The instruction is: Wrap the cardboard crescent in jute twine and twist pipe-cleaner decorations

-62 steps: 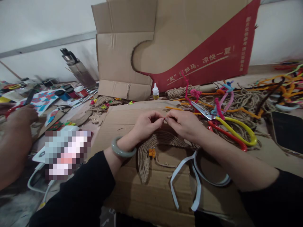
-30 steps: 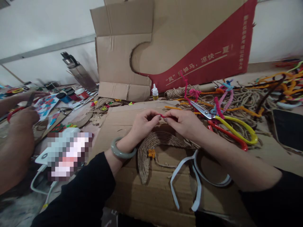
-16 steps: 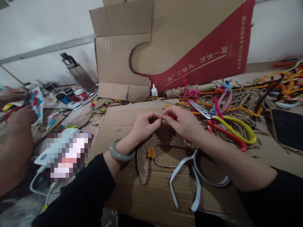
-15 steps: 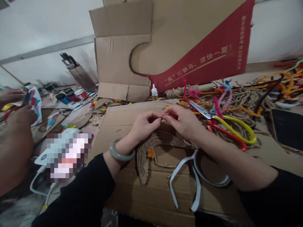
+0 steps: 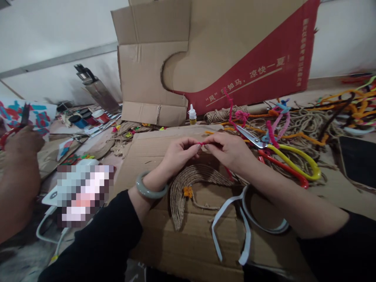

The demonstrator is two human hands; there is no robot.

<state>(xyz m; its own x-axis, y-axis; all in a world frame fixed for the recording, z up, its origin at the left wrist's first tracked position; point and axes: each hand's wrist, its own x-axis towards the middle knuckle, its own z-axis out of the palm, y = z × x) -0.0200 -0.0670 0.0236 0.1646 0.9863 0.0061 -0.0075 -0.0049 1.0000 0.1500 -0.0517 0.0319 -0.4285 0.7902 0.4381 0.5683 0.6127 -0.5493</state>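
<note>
Head camera shows our two hands close together over a big flat sheet of cardboard (image 5: pixel 176 250). Our left hand (image 5: pixel 179 156) has its fingers pinched shut on one bit of a red fuzzy string (image 5: pixel 202 143). Our right hand (image 5: pixel 233 150) pinches the same string just beside it, so only a tiny piece shows in between. More red hangs down under our right hand, but we can't tell if it is the same string.

Just below our hands, a curved rope piece (image 5: pixel 178 199) lies on the cardboard. It has lots of rope rows sitting snugly side by side, so that part looks mostly made. A little orange shape (image 5: pixel 188 192) sits by its inside edge, and it looks made too. We can't tell if it is stuck on. A loose rope end (image 5: pixel 205 206) lies near it.

The red string does not look like a made shape. It is thin and bent between our fingertips, so we think its shaping has only got a little way. How much is left, we can't tell.

A white strip (image 5: pixel 225 205) lies on the near side of our right arm. Yellow and red scissors (image 5: pixel 277 150) lie on the far side, next to a pink fuzzy shape (image 5: pixel 241 116). A small glue bottle (image 5: pixel 192 113) stands past the cardboard.
</note>
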